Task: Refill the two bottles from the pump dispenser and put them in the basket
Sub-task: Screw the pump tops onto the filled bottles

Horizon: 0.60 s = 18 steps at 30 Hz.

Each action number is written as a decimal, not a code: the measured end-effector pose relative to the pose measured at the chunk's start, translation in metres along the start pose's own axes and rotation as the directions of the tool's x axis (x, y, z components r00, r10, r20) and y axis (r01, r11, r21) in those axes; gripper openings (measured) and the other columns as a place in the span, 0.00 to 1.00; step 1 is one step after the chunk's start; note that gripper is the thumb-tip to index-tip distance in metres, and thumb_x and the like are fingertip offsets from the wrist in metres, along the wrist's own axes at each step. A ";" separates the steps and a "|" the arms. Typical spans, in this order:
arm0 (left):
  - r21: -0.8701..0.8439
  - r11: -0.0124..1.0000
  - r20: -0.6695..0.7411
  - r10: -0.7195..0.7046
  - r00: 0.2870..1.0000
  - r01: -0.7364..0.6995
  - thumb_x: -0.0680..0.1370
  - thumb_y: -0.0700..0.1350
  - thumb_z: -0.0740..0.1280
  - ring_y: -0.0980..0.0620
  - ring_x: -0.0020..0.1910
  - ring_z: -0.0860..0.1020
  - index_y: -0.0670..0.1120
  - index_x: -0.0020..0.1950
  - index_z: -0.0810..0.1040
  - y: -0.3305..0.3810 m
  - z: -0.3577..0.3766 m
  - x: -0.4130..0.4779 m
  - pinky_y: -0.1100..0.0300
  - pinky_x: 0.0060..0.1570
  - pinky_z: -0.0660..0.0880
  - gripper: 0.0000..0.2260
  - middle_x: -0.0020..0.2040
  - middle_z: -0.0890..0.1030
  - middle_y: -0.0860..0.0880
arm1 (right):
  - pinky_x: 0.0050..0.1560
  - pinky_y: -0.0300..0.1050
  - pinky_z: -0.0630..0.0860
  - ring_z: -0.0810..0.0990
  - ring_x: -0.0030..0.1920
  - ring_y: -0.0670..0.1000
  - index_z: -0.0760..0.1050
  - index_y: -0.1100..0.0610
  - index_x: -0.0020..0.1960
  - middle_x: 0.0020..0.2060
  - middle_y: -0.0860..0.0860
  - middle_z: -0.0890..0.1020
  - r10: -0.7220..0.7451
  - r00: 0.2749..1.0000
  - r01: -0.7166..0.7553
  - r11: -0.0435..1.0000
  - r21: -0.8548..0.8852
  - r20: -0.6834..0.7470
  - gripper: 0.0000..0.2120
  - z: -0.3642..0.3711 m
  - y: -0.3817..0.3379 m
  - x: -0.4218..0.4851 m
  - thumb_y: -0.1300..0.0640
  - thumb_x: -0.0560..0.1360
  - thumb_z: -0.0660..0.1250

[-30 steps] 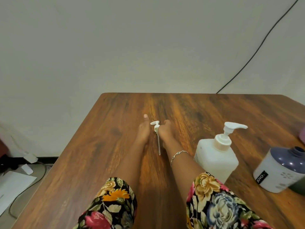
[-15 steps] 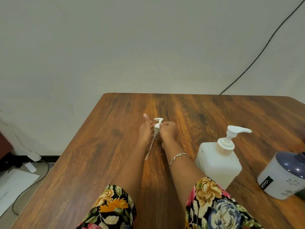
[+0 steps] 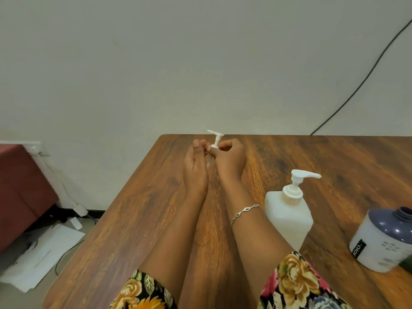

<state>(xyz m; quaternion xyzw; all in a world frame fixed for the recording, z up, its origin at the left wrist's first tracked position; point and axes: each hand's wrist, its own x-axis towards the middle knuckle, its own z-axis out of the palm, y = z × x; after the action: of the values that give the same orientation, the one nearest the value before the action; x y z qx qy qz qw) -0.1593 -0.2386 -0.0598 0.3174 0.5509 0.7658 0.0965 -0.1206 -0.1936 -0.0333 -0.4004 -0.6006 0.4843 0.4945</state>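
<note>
Both arms are bare from the short sleeves down. The left sleeve [image 3: 145, 293] and right sleeve [image 3: 298, 284] are black cloth printed with large yellow, pink and blue flowers. A thin silver chain bracelet [image 3: 244, 211] circles the right wrist.

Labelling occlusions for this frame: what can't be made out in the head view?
- Small white pump head: its lower tube is hidden between the left hand and right hand.
- Squat white bottle with navy shoulder: cut off by the right edge, blurred.
- Basket: out of frame.
- White square pump dispenser: fill level unreadable.
</note>
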 end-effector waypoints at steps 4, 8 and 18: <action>0.057 0.991 -0.001 0.119 0.993 -0.119 0.81 0.53 0.53 0.56 0.53 0.78 0.53 0.50 0.75 0.030 0.000 -0.010 0.61 0.53 0.73 0.12 0.48 0.80 0.54 | 0.30 0.27 0.68 0.73 0.34 0.40 0.73 0.58 0.42 0.34 0.46 0.76 -0.109 0.994 0.109 0.991 0.076 0.007 0.10 -0.014 -0.029 -0.013 0.61 0.67 0.75; 0.120 0.952 0.019 0.282 0.959 -0.282 0.78 0.50 0.58 0.61 0.52 0.77 0.48 0.57 0.74 0.057 0.011 -0.022 0.67 0.50 0.74 0.12 0.51 0.79 0.55 | 0.32 0.26 0.70 0.76 0.36 0.43 0.73 0.58 0.42 0.35 0.46 0.76 -0.220 0.976 0.217 0.970 0.112 0.013 0.09 -0.039 -0.059 -0.021 0.63 0.68 0.73; 0.023 0.878 0.108 0.474 0.874 -0.479 0.76 0.56 0.56 0.57 0.59 0.75 0.45 0.63 0.71 0.104 0.078 -0.062 0.62 0.58 0.73 0.21 0.58 0.76 0.51 | 0.40 0.34 0.77 0.80 0.40 0.44 0.74 0.57 0.42 0.37 0.46 0.80 -0.417 0.909 0.416 0.906 0.072 -0.010 0.09 -0.132 -0.105 -0.014 0.62 0.68 0.74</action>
<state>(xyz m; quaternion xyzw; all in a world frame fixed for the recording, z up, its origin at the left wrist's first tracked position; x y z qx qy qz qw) -0.0438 -0.2468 0.0260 0.4830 0.4691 0.7355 -0.0758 0.0109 -0.2044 0.0717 -0.2436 -0.6556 0.3900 0.5989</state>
